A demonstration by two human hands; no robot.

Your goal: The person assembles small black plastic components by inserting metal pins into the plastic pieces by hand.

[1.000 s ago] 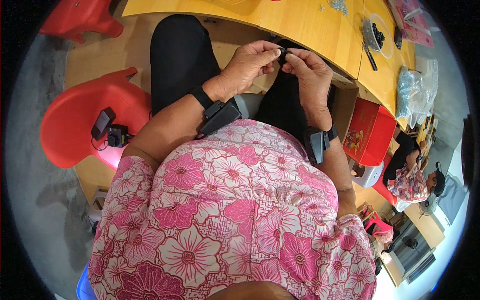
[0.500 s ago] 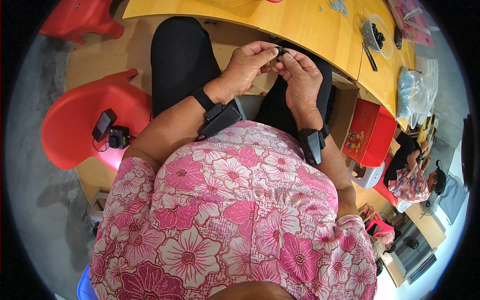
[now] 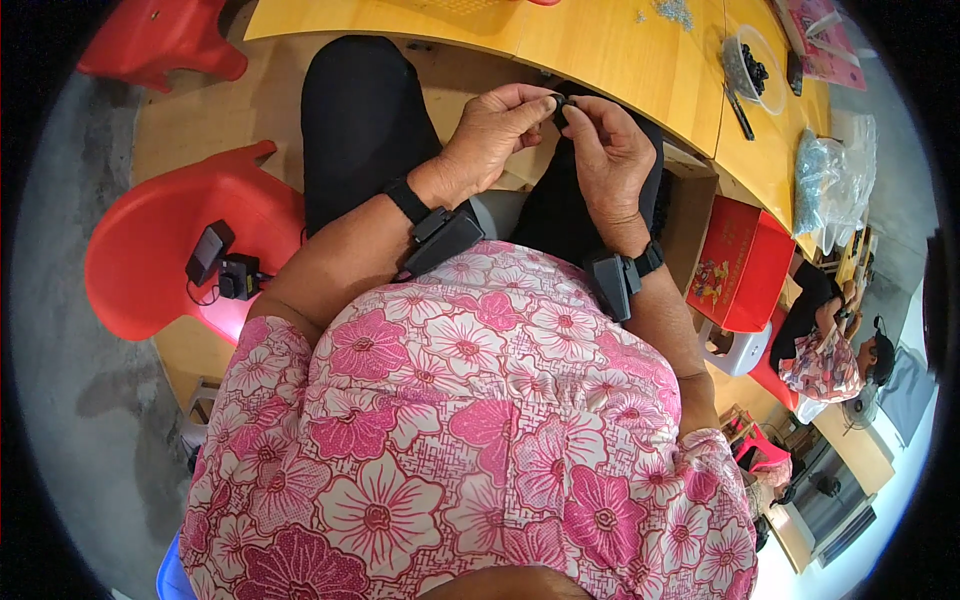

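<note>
Between both hands, just off the table's near edge and above my lap, is a small black part (image 3: 561,108); its exact kind is too small to tell. My left hand (image 3: 497,125) pinches it from the left with thumb and forefinger. From the right, my right hand (image 3: 608,150) has its thumb and fingertips closed on the same part. The fingers cover much of it. A black strapped device sits on each wrist.
The yellow wooden table (image 3: 620,55) curves along the top. On it are a clear bowl (image 3: 757,75) of black parts, a black pen (image 3: 741,115) and a plastic bag (image 3: 822,185). A red box (image 3: 738,265) stands at right, a red chair (image 3: 150,240) at left. Another person (image 3: 825,355) sits far right.
My right hand has shifted slightly to the right and turned, its fingers a little straighter. My left hand stays nearly still, and the black part remains between the fingertips.
</note>
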